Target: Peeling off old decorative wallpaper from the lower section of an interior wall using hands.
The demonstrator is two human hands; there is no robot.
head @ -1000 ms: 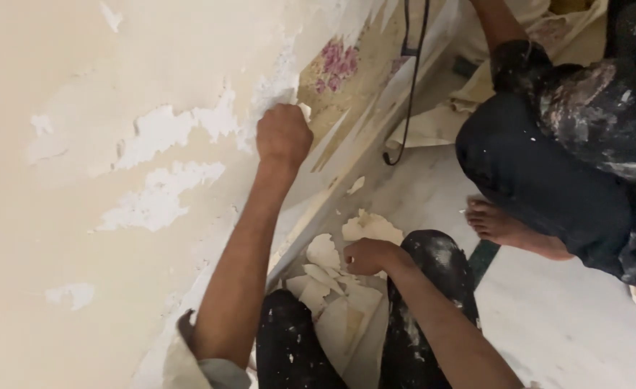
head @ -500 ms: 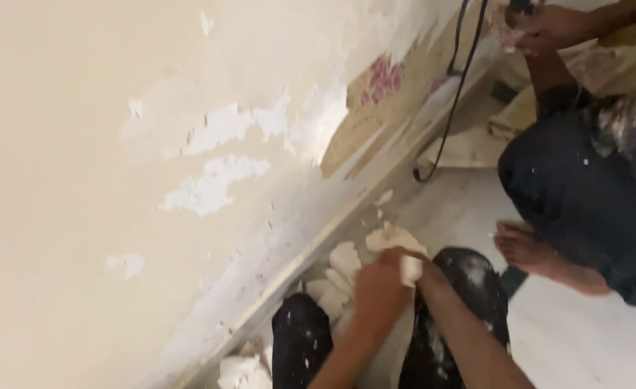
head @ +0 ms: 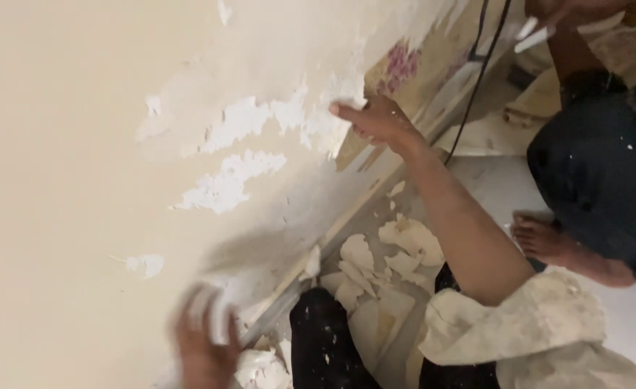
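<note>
A: Right hand (head: 375,119)?
B: Upper centre, fingertips on the wall (head: 80,108) at peeling paint (head: 318,122), grip loosely curled, clamping nothing visible.
A: Left hand (head: 202,346)?
B: Bottom left, blurred (grip: cannot tell). Paint chips (head: 390,252) on the floor (head: 491,187).

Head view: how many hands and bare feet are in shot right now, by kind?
Wearer's hands: 2 (left hand, blurred, low by the wall; right hand at the peeling paint)
Co-worker's hand: 1
Bare foot: 1
Total: 4
</note>
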